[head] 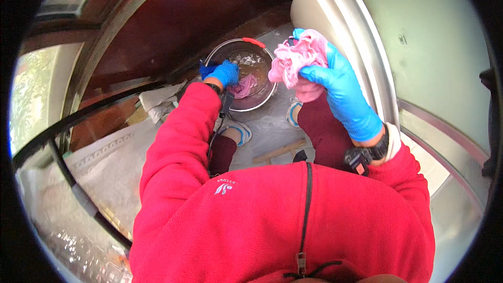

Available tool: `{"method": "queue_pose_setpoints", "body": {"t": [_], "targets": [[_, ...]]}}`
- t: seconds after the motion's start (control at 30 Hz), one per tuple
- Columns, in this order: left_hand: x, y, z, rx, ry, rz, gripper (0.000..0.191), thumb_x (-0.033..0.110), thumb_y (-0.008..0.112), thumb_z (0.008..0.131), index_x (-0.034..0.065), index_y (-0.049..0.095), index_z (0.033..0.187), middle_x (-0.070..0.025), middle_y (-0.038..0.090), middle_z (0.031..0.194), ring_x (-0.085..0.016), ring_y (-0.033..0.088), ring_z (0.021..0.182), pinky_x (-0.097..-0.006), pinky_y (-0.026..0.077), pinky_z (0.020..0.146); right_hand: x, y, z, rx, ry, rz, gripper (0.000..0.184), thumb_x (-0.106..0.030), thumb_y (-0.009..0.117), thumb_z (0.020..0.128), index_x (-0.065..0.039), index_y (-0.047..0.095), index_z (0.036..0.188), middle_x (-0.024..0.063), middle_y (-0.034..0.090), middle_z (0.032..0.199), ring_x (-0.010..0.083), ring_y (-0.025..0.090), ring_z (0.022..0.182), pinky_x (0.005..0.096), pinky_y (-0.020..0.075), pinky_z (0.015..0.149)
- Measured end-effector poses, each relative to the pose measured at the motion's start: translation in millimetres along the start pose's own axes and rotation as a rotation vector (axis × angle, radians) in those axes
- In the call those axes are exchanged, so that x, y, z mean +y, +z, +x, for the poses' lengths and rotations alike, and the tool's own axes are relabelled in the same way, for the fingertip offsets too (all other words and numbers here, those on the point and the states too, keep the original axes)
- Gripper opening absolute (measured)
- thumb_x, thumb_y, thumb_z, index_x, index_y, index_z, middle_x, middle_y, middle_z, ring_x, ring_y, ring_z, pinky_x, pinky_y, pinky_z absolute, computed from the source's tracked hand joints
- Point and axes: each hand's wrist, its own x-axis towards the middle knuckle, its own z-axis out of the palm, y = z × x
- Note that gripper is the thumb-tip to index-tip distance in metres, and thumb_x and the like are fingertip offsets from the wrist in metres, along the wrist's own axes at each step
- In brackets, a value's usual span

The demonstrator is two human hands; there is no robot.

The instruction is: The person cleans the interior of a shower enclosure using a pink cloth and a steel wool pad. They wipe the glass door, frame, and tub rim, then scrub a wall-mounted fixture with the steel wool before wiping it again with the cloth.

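Note:
A bunched pink cloth (pixel 300 61) is in my right hand (pixel 341 82), which wears a blue glove and is raised to the right of a bucket (pixel 256 108). My left hand (pixel 226 74), also blue-gloved, reaches over the bucket's left rim with its fingers curled. Inside, a second pink cloth (pixel 244 87) lies wet in shallow water (pixel 249 61), just beside that hand. A dark blue cloth (pixel 207 70) hangs at the left rim, next to my left wrist. The left fingertips are hidden, so whether they grip anything is unclear.
The bucket's wire handle has a red grip (pixel 254 42) and rests along the far rim. A pale cabinet (pixel 424 47) with metal trim rises on the right. At left are a dark rail (pixel 98 106) and a grey cloth (pixel 159 100). A wooden piece (pixel 279 151) lies between my feet.

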Motion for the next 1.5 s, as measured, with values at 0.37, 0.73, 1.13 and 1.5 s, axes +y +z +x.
{"method": "queue_pose_setpoints", "body": {"t": [0.37, 0.73, 1.13, 1.5], "targets": [[42, -151, -203, 0.333, -0.167, -1.57, 0.067, 0.008, 0.062, 0.084, 0.0081, 0.043, 0.148, -0.0124, 0.066, 0.111, -0.022, 0.066, 0.095, -0.0373, 0.056, 0.089, 22, 25, -7, 0.029, -0.198, -0.216, 0.05, -0.007, 0.066, 0.089, -0.005, 0.053, 0.137, 0.0059, 0.066, 0.122, 0.0152, 0.063, 0.11, 0.0295, 0.0506, 0.095], [70, -123, -237, 0.587, 0.243, -2.154, 0.039, 0.01, 0.061, 0.091, 0.0028, 0.06, 0.129, -0.0132, 0.065, 0.118, -0.027, 0.062, 0.112, -0.0429, 0.053, 0.102, 39, 3, 7, -0.03, -0.241, -0.296, 0.059, -0.012, 0.072, 0.09, -0.003, 0.047, 0.142, 0.0074, 0.064, 0.126, 0.0153, 0.067, 0.102, 0.0295, 0.0537, 0.09], [66, -119, -217, 0.698, 0.111, -1.984, 0.05, 0.0, 0.067, 0.085, 0.0004, 0.052, 0.133, -0.012, 0.068, 0.105, -0.022, 0.068, 0.089, -0.0356, 0.056, 0.08, 38, 0, 4, 0.019, -0.166, -0.578, 0.062, -0.025, 0.073, 0.09, -0.008, 0.048, 0.145, 0.0058, 0.067, 0.121, 0.0128, 0.067, 0.087, 0.0278, 0.0561, 0.062], [76, -121, -210, 0.682, -0.148, -1.643, 0.06, -0.004, 0.065, 0.081, 0.006, 0.053, 0.138, -0.01, 0.065, 0.118, -0.023, 0.064, 0.1, -0.0354, 0.055, 0.091, 44, -4, 12, 0.043, -0.245, -0.558, 0.06, -0.02, 0.073, 0.087, -0.008, 0.05, 0.141, 0.0102, 0.07, 0.108, 0.0165, 0.07, 0.074, 0.0297, 0.0549, 0.052]]}}
